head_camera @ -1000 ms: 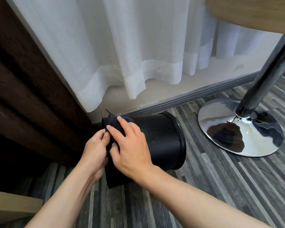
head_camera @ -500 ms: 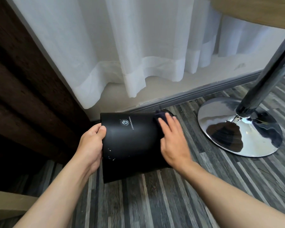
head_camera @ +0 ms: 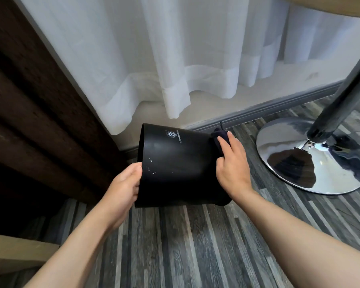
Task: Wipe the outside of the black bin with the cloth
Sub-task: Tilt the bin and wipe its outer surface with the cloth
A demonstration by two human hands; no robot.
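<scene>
The black bin lies on its side on the striped floor, its flat base to the left and its wider rim end to the right, with a white logo and a few white specks on its wall. My left hand grips the base edge at the lower left. My right hand lies flat at the rim end, pressing a dark cloth against the bin. Most of the cloth is hidden under my fingers.
A chrome table base with a dark pole stands on the floor to the right. White curtains hang behind the bin above a grey skirting board. A dark brown curtain fills the left side.
My right hand slid the cloth from the base end of the bin along its wall to the rim end. My left hand stayed on the base edge.
</scene>
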